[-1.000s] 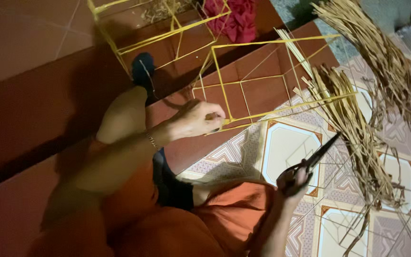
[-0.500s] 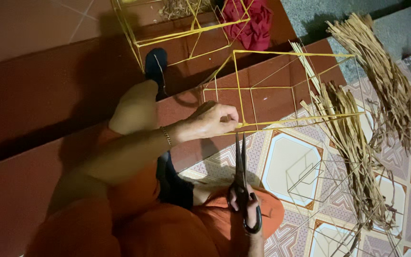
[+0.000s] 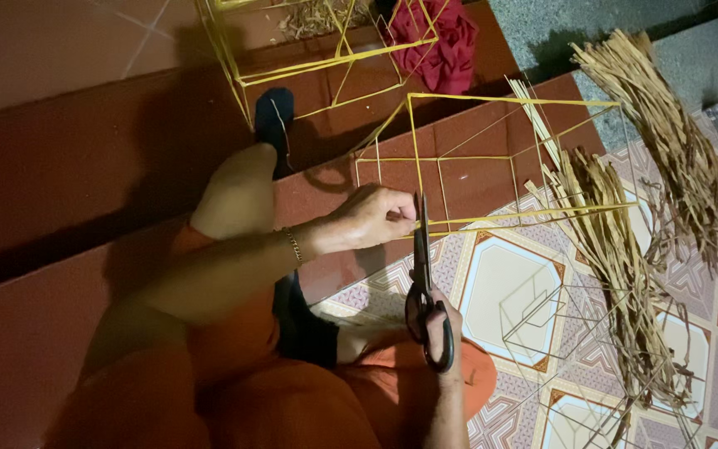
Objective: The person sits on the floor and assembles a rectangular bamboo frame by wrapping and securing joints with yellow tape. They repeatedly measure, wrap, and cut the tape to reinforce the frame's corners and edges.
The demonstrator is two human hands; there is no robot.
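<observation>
My left hand (image 3: pixel 373 218) pinches a joint at the near edge of a box-shaped frame of thin yellow sticks (image 3: pixel 492 162) that stands on the red floor. My right hand (image 3: pixel 440 320) grips the dark handles of black scissors (image 3: pixel 422 274). The blades point away from me, and their tips reach the yellow stick right beside my left fingers. I sit on the floor in orange clothes, one knee raised, with a dark sock on my foot (image 3: pixel 274 115).
A second yellow stick frame (image 3: pixel 292 66) stands at the back, with a red cloth (image 3: pixel 438 37) beside it. Bundles of dry straw-like strips (image 3: pixel 617 258) (image 3: pixel 666 141) lie at the right on patterned tiles. The frame throws thin shadows on the tiles.
My right hand has swung the scissors in from the right side to the front and raised the blades to the stick by my left hand. The view has shifted slightly.
</observation>
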